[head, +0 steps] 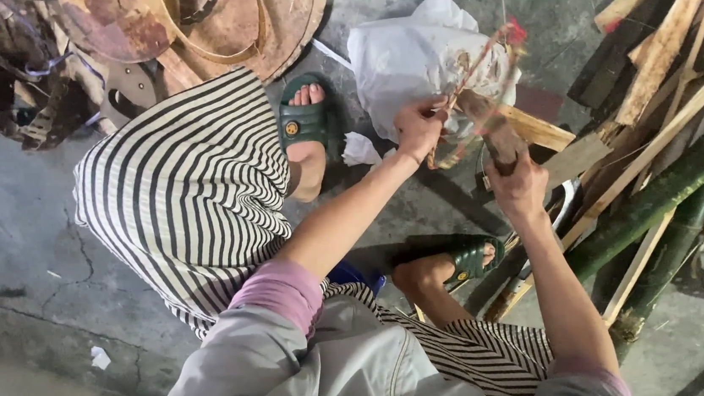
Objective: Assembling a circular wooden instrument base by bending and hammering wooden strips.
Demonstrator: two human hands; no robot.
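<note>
1. White plastic bag [407, 53] lying crumpled on the concrete floor [26, 252], just beyond the hands; mouth and contents hidden by its own folds, so cannot tell what sits inside.
2. Small white scrap [358, 149] on the floor just beside the bag's near edge.
3. Left hand [419, 127] raised in front of the bag, fingers curled and pressed together, pinching the thin reddish strips [476, 64] near their lower end.
4. Strips rising up and to the right from that pinch, crossing the bag, ending in a frayed red tip [514, 33]; blurred, so exact material hard to tell.
5. Right hand [518, 185] closed in a fist round the lower end of a short brown wooden stick [488, 126], held tilted, upper end meeting the strips between the two hands.
6. Pale wooden slat [537, 128] lying just behind the stick; touching or apart, cannot tell.
7. Pile of split wood [662, 52] to the right, with green bamboo poles [665, 192] lying across its near side.
8. Green sandals on both feet: one [303, 119] beside the bag, the other [469, 257] below the right forearm.
9. Black-and-white striped skirt [190, 187] spread over the knees, pink sleeve cuff [279, 291] on the left arm.
10. Rusty metal scraps and round brown discs [209, 19] heaped at the top left, well apart from the hands.
</note>
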